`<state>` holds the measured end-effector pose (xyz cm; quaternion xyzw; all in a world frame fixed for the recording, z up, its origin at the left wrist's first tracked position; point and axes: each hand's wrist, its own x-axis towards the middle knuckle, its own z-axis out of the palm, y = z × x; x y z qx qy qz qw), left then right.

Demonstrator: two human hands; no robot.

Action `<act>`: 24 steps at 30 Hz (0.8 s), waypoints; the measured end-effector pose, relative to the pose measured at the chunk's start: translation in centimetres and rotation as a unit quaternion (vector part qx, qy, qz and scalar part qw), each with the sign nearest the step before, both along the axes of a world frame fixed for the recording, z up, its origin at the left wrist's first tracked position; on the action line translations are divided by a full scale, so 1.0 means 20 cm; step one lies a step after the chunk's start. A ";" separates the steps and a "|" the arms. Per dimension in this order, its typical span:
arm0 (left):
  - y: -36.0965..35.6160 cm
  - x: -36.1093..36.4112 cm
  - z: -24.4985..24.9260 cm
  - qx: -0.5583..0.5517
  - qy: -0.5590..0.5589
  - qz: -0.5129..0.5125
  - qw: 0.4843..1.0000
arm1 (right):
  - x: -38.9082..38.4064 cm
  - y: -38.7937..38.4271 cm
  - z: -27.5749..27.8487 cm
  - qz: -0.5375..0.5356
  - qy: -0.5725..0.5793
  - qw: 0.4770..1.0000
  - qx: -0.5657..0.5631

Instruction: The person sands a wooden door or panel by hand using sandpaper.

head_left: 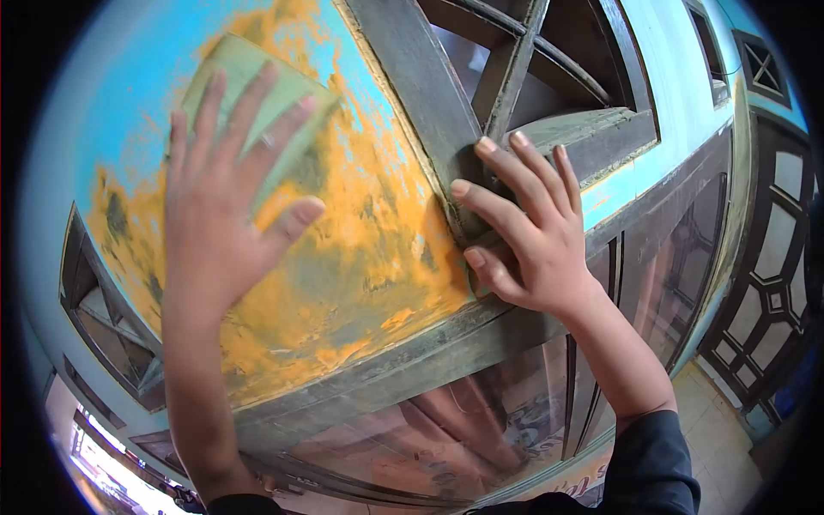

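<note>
My left hand (pixel 215 189) lies with its fingers spread over a pale green sheet (pixel 300 99), pressing it flat on the wall. The sheet's thickness and underside are hidden. Around it the wall (pixel 360 257) shows patchy orange and grey over bright blue. My right hand (pixel 532 223) rests with fingers apart on the dark wooden frame (pixel 429 86), at the lower corner of the window opening, and holds nothing.
Crossed bars (pixel 519 51) fill the opening at the top. Below runs a wooden ledge (pixel 386 365) above glass panes (pixel 429 429). A dark panelled door (pixel 768 266) stands at the right, over a tiled floor (pixel 708 429). A smaller framed vent (pixel 107 313) is at the left.
</note>
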<state>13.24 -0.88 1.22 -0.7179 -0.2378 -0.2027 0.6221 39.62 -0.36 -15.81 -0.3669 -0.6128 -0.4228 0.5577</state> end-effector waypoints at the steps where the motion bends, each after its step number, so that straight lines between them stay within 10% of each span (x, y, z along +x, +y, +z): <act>1: 0.01 0.01 0.02 0.015 -0.011 -0.007 1.000 | 0.01 0.00 0.00 0.007 0.021 1.000 0.001; 7: -0.04 0.10 -0.34 -0.122 0.141 0.025 0.982 | 0.07 0.03 -0.01 0.062 0.035 0.997 0.024; 24: -0.04 0.15 -0.26 -0.120 0.130 0.019 0.984 | 0.08 0.03 -0.04 0.065 0.029 0.997 0.014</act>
